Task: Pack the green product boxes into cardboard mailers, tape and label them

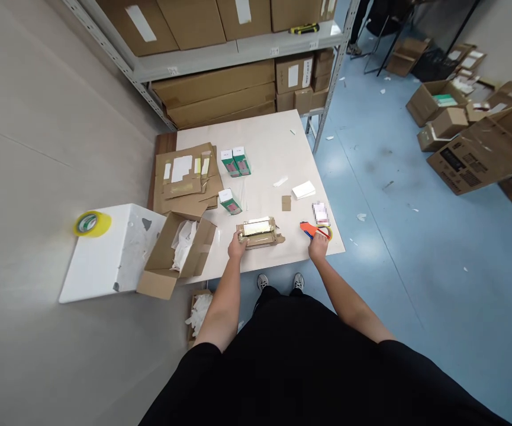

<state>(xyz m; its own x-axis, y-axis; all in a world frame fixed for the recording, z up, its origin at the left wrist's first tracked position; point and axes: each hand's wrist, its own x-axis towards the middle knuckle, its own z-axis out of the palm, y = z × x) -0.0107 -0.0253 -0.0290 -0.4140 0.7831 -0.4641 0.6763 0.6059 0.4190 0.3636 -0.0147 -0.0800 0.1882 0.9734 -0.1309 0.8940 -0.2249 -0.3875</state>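
My left hand (237, 245) grips the left end of a small cardboard box (262, 238), which lies near the table's front edge. Clear tape and a pale label cover part of the box, and a flap juts out at its right end. To the right, my right hand (318, 245) is closed around an orange tape dispenser (309, 229) with a yellow roll, at the table's right front corner. Just beyond the dispenser lies a printed label sheet (320, 213). A green-and-white box (229, 202) stands behind the cardboard box, with two more green boxes (235, 162) farther back.
Flattened cardboard (180, 192) is stacked on the table's left. An open carton (160, 283) with white packing paper overlaps the left edge. A tape roll (91, 223) sits on a white block (100, 251). Shelving (202, 64) with cartons borders the far edge. White folded paper (303, 190) lies right.
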